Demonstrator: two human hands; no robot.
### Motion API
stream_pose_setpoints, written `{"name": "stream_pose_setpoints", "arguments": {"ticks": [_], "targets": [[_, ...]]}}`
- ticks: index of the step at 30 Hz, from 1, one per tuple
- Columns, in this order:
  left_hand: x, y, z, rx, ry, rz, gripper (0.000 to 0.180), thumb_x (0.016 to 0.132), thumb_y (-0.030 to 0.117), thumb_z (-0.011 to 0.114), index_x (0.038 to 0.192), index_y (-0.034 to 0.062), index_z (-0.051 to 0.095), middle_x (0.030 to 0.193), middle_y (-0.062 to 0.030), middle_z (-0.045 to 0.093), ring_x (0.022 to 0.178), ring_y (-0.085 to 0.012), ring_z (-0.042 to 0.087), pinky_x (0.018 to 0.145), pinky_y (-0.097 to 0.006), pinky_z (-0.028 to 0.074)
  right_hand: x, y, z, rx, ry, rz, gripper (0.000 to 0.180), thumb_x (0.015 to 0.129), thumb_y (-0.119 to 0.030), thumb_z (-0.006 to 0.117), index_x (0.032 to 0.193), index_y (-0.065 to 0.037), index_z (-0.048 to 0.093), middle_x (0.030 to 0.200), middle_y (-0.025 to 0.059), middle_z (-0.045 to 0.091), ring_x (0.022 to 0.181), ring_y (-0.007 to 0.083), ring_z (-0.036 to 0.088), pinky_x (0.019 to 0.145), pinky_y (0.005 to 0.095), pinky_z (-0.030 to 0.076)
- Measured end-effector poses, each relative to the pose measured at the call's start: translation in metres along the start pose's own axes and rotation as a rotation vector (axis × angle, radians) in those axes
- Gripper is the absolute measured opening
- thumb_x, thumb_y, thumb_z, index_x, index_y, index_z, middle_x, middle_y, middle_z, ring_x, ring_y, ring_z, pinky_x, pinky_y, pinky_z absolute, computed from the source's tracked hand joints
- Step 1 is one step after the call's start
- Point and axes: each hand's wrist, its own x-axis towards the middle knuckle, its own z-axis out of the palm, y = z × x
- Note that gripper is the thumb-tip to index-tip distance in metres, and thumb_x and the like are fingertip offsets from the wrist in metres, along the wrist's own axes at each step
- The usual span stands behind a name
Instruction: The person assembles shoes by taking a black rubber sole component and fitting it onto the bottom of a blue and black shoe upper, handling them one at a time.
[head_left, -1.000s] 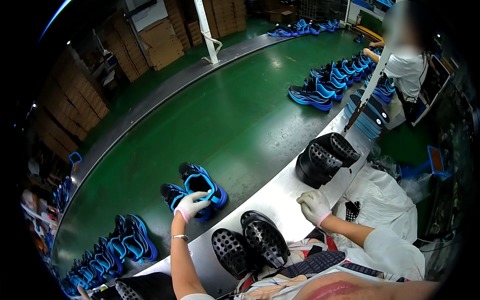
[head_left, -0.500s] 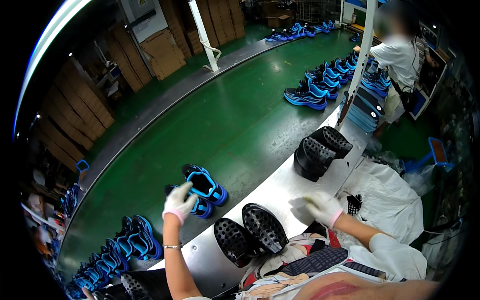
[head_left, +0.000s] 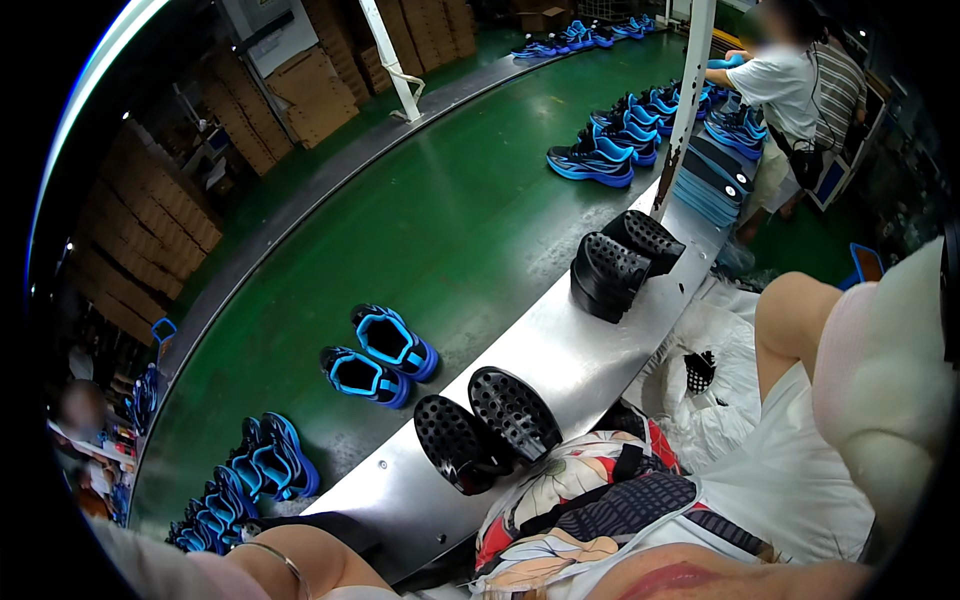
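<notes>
Close to the camera at the right edge is my right hand (head_left: 890, 400), in a white glove with a pink cuff; its fingers cannot be made out. My left hand (head_left: 165, 568), also gloved, is cut off at the lower left, fingers hidden. Between my arms, two black perforated shoe-shaped blocks (head_left: 513, 412) lie side by side on the metal ledge (head_left: 590, 380), close to my patterned apron (head_left: 620, 510). Beyond them a pair of black-and-blue sneakers (head_left: 395, 340) stands on the green belt (head_left: 330, 270). Neither hand touches these.
More black perforated blocks (head_left: 610, 275) sit farther along the ledge, before a white post (head_left: 688, 100) and stacked insoles (head_left: 712, 185). Rows of sneakers (head_left: 590, 160) line the belt. A person in a white shirt (head_left: 780, 90) works at far right. Cardboard (head_left: 310, 95) stands at the back.
My left hand has drawn back from the sneakers to the lower left. My right hand has left the ledge and come up close at the right edge. The view has shifted slightly.
</notes>
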Motion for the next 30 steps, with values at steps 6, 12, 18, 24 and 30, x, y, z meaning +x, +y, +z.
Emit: {"name": "stream_pose_setpoints", "arguments": {"ticks": [6,12,18,24,30], "targets": [[-0.02,-0.009,0.015,0.027,-0.032,-0.057,0.036,0.096,0.02,0.052,0.13,0.0089,0.051,0.111,-0.008,0.058,0.1,-0.0173,0.06,0.085,-0.03,0.053,0.008,-0.009,-0.003,0.039,-0.055,-0.077,0.036,0.085,-0.031,0.067,0.109,-0.004,0.064,0.101,0.0099,0.064,0.09,0.027,0.059,0.079,0.0386,0.047],[-0.007,-0.005,0.018,0.056,-0.051,-0.055,0.036,0.096,0.021,0.052,0.129,0.0081,0.051,0.111,-0.0085,0.059,0.1,-0.0179,0.06,0.085,-0.03,0.053,0.02,0.003,-0.015,0.059,-0.067,-0.102,0.035,0.085,-0.03,0.066,0.109,-0.004,0.064,0.102,0.0094,0.064,0.092,0.0263,0.059,0.081,0.0385,0.047],[-0.022,-0.001,0.012,0.015,-0.02,-0.112,0.036,0.096,0.021,0.051,0.129,0.0073,0.052,0.111,-0.009,0.059,0.1,-0.0184,0.06,0.086,-0.03,0.052,0.038,-0.014,-0.024,0.113,-0.158,-0.15,0.034,0.086,-0.029,0.065,0.109,-0.004,0.064,0.103,0.009,0.065,0.093,0.0257,0.059,0.083,0.0384,0.046],[-0.021,0.003,0.008,0.065,-0.069,-0.154,0.036,0.096,0.022,0.051,0.128,0.0065,0.052,0.111,-0.0095,0.059,0.1,-0.0189,0.06,0.086,-0.031,0.052,0.039,-0.011,-0.034,0.164,-0.162,-0.104,0.032,0.086,-0.028,0.065,0.109,-0.005,0.064,0.104,0.0085,0.065,0.094,0.0251,0.059,0.084,0.0383,0.045],[-0.036,-0.002,0.015,0.045,-0.038,-0.181,0.036,0.096,0.022,0.05,0.128,0.0057,0.053,0.112,-0.01,0.059,0.101,-0.0195,0.06,0.086,-0.031,0.052,0.042,-0.023,-0.034,0.182,-0.246,-0.157,0.031,0.087,-0.027,0.064,0.109,-0.005,0.064,0.105,0.0081,0.065,0.096,0.0245,0.059,0.086,0.0381,0.044]]}}
